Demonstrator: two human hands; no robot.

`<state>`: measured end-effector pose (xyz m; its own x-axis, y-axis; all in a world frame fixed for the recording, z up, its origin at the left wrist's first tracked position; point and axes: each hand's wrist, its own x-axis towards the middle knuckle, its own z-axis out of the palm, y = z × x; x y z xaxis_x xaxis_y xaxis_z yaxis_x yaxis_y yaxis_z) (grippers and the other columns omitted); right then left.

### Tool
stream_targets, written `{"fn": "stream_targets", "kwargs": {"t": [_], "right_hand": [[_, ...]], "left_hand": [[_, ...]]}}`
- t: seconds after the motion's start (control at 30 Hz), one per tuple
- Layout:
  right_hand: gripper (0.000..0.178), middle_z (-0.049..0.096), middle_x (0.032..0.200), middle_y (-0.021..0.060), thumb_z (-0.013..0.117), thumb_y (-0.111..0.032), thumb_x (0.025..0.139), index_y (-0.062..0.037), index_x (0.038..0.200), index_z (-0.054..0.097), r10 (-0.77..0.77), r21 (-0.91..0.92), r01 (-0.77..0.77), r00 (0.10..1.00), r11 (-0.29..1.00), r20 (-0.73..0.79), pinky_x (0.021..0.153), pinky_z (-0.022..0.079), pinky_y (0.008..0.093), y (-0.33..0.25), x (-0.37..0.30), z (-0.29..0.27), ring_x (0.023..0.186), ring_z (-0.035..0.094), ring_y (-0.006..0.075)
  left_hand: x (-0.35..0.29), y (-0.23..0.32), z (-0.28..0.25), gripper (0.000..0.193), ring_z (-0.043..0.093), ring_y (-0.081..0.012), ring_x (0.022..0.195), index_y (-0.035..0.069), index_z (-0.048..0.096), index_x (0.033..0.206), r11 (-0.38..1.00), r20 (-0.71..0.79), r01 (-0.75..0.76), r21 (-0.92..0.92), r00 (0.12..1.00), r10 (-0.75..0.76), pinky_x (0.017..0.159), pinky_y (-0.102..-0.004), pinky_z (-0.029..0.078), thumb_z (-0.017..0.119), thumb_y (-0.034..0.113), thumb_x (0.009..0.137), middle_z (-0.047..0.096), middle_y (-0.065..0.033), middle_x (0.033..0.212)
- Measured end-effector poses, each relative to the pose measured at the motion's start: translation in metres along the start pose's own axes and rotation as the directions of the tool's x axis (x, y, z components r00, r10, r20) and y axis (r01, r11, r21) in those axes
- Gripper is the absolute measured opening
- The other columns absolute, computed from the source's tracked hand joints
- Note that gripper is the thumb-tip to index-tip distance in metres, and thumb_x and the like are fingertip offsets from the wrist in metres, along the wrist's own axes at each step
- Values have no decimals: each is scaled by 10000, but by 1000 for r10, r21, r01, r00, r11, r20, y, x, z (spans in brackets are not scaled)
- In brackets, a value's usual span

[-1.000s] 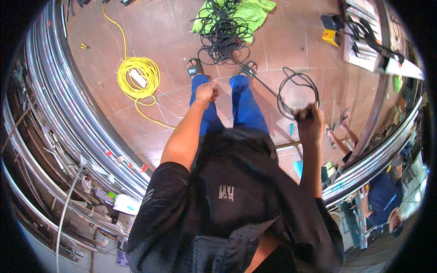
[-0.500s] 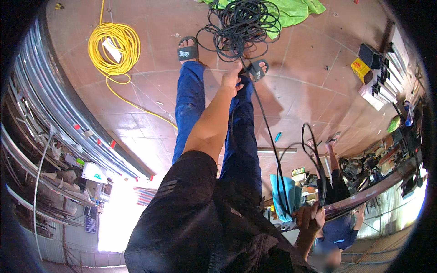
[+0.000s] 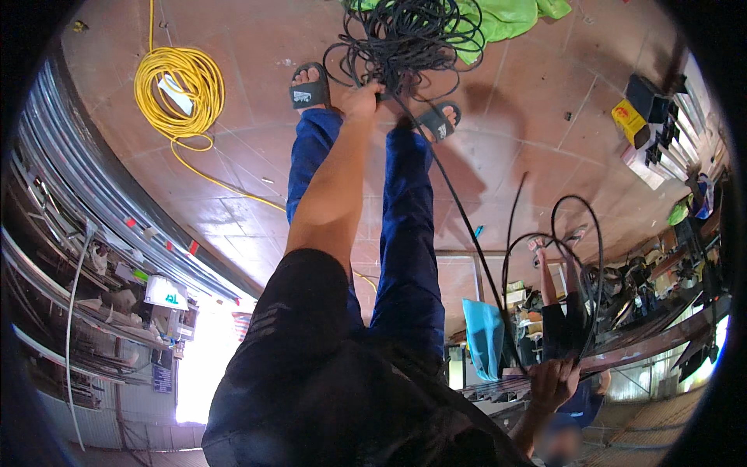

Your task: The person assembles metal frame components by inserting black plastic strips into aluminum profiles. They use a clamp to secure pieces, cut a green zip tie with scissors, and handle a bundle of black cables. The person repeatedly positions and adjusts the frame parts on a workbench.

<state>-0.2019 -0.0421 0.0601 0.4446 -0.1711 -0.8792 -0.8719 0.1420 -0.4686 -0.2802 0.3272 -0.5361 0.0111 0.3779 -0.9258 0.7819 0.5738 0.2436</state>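
The right hand (image 3: 554,383), off to the lower right, is curled into a fist around black cable (image 3: 405,39), with a few loose loops rising from it. A strand slants up from this fist to the tangled pile near the top of the floor (image 3: 529,144). The left hand (image 3: 362,100) is at the pile's lower edge, fingers bent; whether it grips a strand I cannot tell. The pile lies partly on a green cloth (image 3: 513,22), just beyond two sandals (image 3: 310,95). Farther left lies a coiled yellow cord (image 3: 204,87); farther right, a yellow box (image 3: 627,121).
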Motion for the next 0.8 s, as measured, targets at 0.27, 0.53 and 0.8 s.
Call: {"fn": "stream_targets", "kwargs": {"t": [0.27, 0.53, 0.8], "right_hand": [[298, 565, 860, 46, 532, -329, 1069, -50, 1158, 582, -252, 6, 255, 959, 967, -133, 931, 466, 406, 25, 131, 43, 823, 568, 198], [400, 659, 927, 68, 498, -327, 1071, -10, 1249, 665, -180, -47, 189, 972, 981, 150, 880, 494, 332, 114, 277, 129, 886, 616, 170], [338, 649, 811, 36, 553, -263, 1036, -17, 1237, 668, 41, -11, -40, 982, 999, 187, 618, 434, 273, 193, 310, 191, 659, 543, 131]], "left_hand": [[-142, 78, -46, 314, 673, -204, 745, -4, 737, 988, 377, 450, -840, 389, 531, 718, 695, -376, 513, 719, 296, 893, 682, -142, 756], [-147, 75, -52, 417, 677, -175, 942, -32, 722, 1105, 940, 527, -194, -280, 788, 319, 869, -303, 505, 531, 308, 957, 762, -101, 1028], [-135, 43, -60, 391, 749, -224, 899, 37, 671, 1213, 637, 771, 571, -518, 634, 59, 785, -365, 591, 434, 237, 974, 767, -128, 1109]]}}
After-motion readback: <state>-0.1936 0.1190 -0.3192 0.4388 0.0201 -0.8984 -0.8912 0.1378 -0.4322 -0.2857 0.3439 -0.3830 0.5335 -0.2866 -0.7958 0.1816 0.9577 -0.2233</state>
